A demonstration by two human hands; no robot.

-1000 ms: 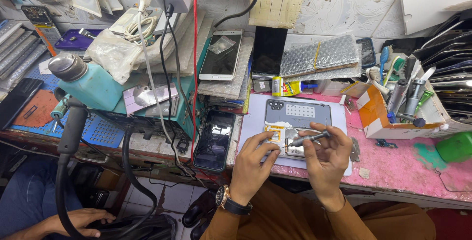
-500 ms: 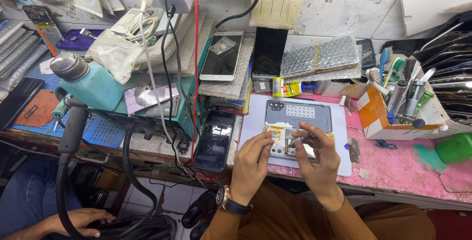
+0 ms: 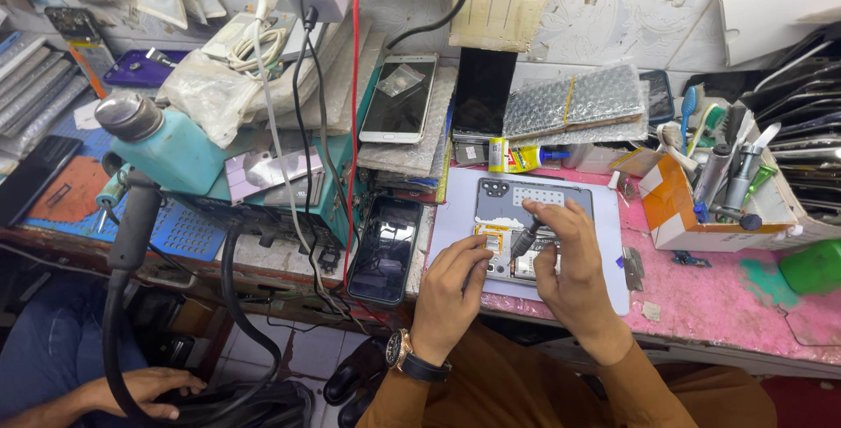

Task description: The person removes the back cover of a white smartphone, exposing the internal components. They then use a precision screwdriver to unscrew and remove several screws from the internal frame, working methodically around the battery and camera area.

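An opened grey phone [image 3: 526,205] with its back removed lies on a pale mat [image 3: 455,218] on the pink bench. My right hand [image 3: 574,261] grips a dark screwdriver [image 3: 526,237], tip down on the phone's lower inner part. My left hand [image 3: 455,283], with a watch on the wrist, rests its fingers on the phone's lower left edge and steadies it. The palms hide the phone's bottom end.
A black phone [image 3: 384,248] lies face up left of the mat. An orange-and-white box of tools [image 3: 692,209] stands to the right. A teal hot-air station [image 3: 175,152] with a hose is at the left. Another person's hand [image 3: 144,389] shows at the bottom left.
My right hand has shifted from holding the tool flat across the phone to standing it upright on it. My left hand stays at the phone's lower left edge.
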